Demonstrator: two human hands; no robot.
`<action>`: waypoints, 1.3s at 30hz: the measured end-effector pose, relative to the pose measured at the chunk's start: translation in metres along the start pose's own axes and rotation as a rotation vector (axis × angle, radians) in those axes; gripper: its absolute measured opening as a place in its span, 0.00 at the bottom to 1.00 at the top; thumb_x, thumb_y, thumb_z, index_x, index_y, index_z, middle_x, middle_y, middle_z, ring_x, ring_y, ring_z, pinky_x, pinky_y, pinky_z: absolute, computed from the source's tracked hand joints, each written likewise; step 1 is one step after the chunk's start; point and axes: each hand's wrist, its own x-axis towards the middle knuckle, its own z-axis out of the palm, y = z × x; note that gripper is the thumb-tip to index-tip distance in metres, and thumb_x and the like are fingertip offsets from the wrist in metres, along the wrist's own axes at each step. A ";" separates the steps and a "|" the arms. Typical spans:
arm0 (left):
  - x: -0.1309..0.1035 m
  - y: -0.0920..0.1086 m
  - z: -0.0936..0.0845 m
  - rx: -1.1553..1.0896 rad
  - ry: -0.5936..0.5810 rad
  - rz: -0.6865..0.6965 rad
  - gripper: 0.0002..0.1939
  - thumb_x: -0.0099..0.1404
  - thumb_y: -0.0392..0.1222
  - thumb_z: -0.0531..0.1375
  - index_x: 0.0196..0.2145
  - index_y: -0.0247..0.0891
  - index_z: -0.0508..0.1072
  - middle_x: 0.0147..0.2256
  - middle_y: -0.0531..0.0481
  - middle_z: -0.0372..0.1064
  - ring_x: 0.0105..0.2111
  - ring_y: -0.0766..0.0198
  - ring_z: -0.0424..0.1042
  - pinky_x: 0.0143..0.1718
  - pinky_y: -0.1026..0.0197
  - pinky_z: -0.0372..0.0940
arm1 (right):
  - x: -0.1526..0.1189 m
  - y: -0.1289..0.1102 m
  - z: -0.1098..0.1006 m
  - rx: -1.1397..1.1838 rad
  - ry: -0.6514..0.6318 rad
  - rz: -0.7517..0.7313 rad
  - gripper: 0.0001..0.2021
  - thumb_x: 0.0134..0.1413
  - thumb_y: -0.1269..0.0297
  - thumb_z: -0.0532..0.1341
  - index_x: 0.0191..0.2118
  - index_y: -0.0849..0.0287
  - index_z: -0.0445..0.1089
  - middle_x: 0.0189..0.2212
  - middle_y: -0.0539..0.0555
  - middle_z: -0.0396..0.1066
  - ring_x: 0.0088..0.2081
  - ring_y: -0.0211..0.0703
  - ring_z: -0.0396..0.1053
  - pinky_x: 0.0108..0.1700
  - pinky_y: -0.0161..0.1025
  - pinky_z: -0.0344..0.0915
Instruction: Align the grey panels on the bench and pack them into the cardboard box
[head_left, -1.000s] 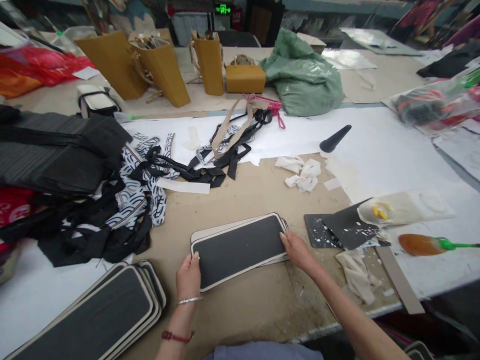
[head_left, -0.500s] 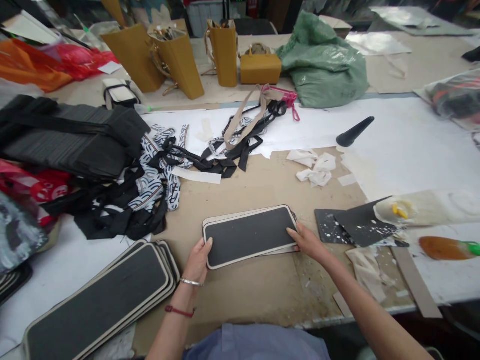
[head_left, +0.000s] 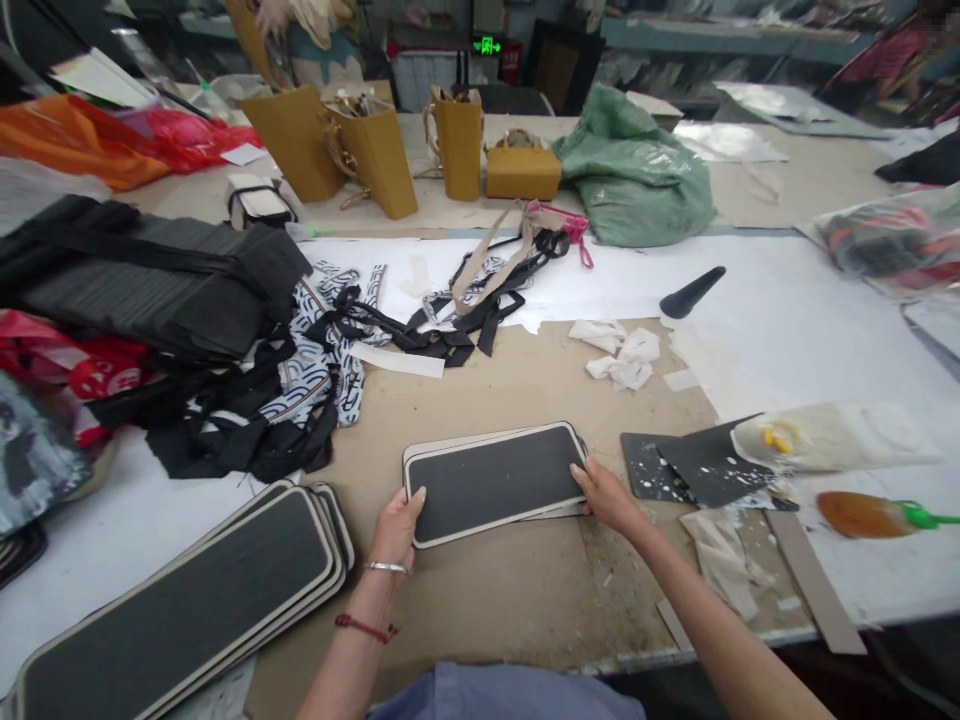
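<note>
Left hand [head_left: 397,525] still grips panel [head_left: 495,483] by left end, right hand [head_left: 606,497] by right end. Lower panels [head_left: 561,513] still peek out. Exit sign [head_left: 487,46] back in view.

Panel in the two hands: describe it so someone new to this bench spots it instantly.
Find the tan sheet mid-bench, bordered behind by white paper. On its near half, the left hand and right hand grip a dark, round-cornered panel with a pale border. Similar panels sit in the lower-left stack; only this one has a hand at each end.
</note>
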 end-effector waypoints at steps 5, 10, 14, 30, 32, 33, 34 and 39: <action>0.002 -0.003 0.001 -0.011 0.031 0.044 0.08 0.53 0.33 0.61 0.34 0.32 0.71 0.25 0.47 0.74 0.34 0.58 0.74 0.39 0.55 0.69 | 0.000 0.001 0.001 -0.003 -0.013 -0.005 0.11 0.53 0.54 0.45 0.27 0.54 0.52 0.18 0.46 0.59 0.15 0.37 0.61 0.23 0.37 0.59; -0.005 0.000 -0.005 -0.138 -0.113 0.053 0.09 0.56 0.39 0.60 0.34 0.31 0.72 0.30 0.43 0.74 0.39 0.56 0.72 0.44 0.53 0.67 | 0.003 0.006 -0.001 0.017 -0.041 0.011 0.13 0.51 0.51 0.45 0.26 0.54 0.53 0.14 0.46 0.58 0.15 0.41 0.61 0.20 0.39 0.57; -0.008 0.002 -0.013 -0.230 -0.239 -0.062 0.11 0.55 0.37 0.61 0.36 0.30 0.71 0.33 0.39 0.74 0.40 0.55 0.72 0.45 0.52 0.66 | 0.001 0.001 -0.003 0.090 -0.054 0.043 0.14 0.51 0.50 0.46 0.25 0.54 0.54 0.13 0.47 0.57 0.15 0.41 0.59 0.19 0.39 0.58; 0.000 0.004 -0.013 0.029 -0.037 0.101 0.03 0.56 0.33 0.59 0.30 0.33 0.70 0.23 0.48 0.73 0.28 0.61 0.73 0.34 0.58 0.69 | -0.013 -0.017 0.011 0.140 0.039 0.018 0.10 0.49 0.55 0.51 0.30 0.57 0.59 0.23 0.51 0.66 0.20 0.40 0.65 0.16 0.35 0.60; 0.003 0.003 -0.013 0.082 -0.013 0.120 0.02 0.56 0.34 0.58 0.28 0.33 0.70 0.21 0.49 0.72 0.27 0.61 0.73 0.32 0.59 0.68 | -0.012 -0.016 0.013 0.104 0.053 0.009 0.10 0.50 0.57 0.51 0.30 0.57 0.59 0.24 0.52 0.67 0.22 0.41 0.66 0.17 0.34 0.61; 0.004 0.002 -0.012 0.101 -0.007 0.128 0.02 0.56 0.34 0.57 0.28 0.33 0.69 0.21 0.50 0.72 0.26 0.62 0.72 0.31 0.59 0.68 | -0.011 -0.015 0.013 0.081 0.061 0.004 0.09 0.50 0.57 0.50 0.31 0.58 0.60 0.25 0.52 0.67 0.23 0.42 0.67 0.18 0.35 0.61; 0.005 0.001 -0.012 0.119 -0.002 0.136 0.02 0.56 0.34 0.56 0.27 0.34 0.69 0.20 0.50 0.71 0.25 0.62 0.72 0.31 0.60 0.67 | -0.010 -0.014 0.014 0.053 0.067 -0.002 0.09 0.51 0.58 0.50 0.31 0.58 0.60 0.25 0.53 0.67 0.25 0.42 0.68 0.20 0.35 0.62; 0.010 0.001 -0.016 0.261 0.064 0.204 0.04 0.53 0.37 0.57 0.24 0.35 0.69 0.16 0.55 0.66 0.20 0.65 0.67 0.26 0.64 0.62 | -0.012 -0.014 0.013 -0.149 0.089 0.011 0.10 0.52 0.58 0.50 0.31 0.58 0.62 0.27 0.54 0.68 0.26 0.43 0.68 0.25 0.37 0.62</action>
